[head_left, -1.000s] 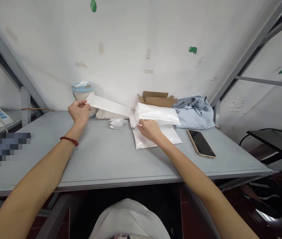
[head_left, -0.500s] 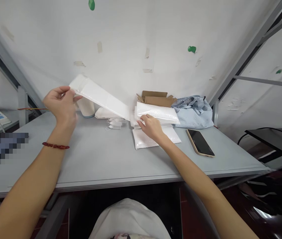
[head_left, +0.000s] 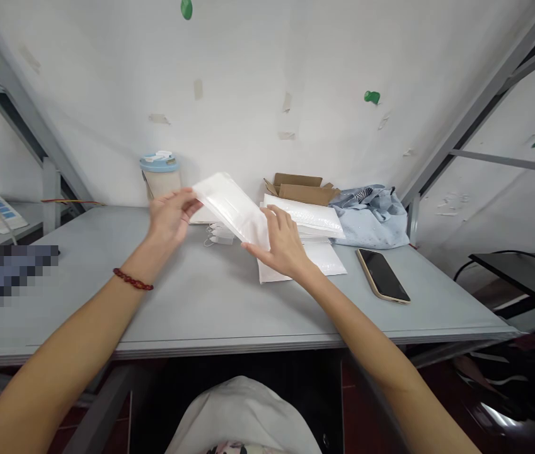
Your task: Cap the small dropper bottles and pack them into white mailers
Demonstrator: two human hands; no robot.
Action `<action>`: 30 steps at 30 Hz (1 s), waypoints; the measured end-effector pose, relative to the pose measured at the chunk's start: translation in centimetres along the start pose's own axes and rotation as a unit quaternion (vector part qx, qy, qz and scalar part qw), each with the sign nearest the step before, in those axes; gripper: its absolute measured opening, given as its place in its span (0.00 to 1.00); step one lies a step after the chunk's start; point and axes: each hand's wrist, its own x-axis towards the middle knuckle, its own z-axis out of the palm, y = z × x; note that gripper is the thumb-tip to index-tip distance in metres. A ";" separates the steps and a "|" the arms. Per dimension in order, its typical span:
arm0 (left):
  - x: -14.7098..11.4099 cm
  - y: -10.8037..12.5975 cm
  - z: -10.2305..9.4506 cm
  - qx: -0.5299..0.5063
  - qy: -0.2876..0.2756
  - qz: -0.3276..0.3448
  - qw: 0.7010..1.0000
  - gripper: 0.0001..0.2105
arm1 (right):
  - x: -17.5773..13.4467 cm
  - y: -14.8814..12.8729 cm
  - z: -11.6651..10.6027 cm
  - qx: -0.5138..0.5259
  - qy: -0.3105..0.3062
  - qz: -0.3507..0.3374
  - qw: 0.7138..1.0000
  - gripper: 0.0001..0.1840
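My left hand (head_left: 170, 217) pinches the upper left end of a white padded mailer (head_left: 232, 205), which slants down to the right above the table. At its lower right end is my right hand (head_left: 285, 246), thumb along the near edge and fingers at the far side, gripping it. Behind and beside my right hand lies a stack of white padded mailers (head_left: 317, 214), partly covered by that hand. Just beyond the held mailer are several small white tags with strings (head_left: 221, 234).
A lidded cup (head_left: 159, 173) stands behind my left hand. An open cardboard box (head_left: 302, 189) and light blue cloth (head_left: 371, 217) are at the back. A phone (head_left: 383, 275) lies on the grey table (head_left: 191, 302) at right. A white wall (head_left: 239, 75) rises behind.
My left hand has moved right with the mailer's end, away from the cup. My right hand has shifted from the stack onto the mailer's other end.
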 end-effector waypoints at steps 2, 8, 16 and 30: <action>-1.2 -1.0 0.5 0.025 -0.051 -0.055 0.997 0.04 | -0.2 -0.2 0.5 -0.016 -0.054 0.007 0.998 0.43; -3.2 -1.6 1.0 0.080 -0.179 -0.150 0.969 0.08 | 0.0 0.6 1.4 -0.019 -0.113 0.054 0.992 0.48; -2.9 -0.9 0.6 0.156 -0.358 -0.246 0.887 0.16 | 0.2 0.6 0.9 0.015 -0.093 0.070 0.993 0.48; -3.6 -1.8 0.7 0.286 -0.389 -0.258 0.837 0.04 | -0.3 0.3 1.5 0.007 -0.133 -0.004 0.991 0.49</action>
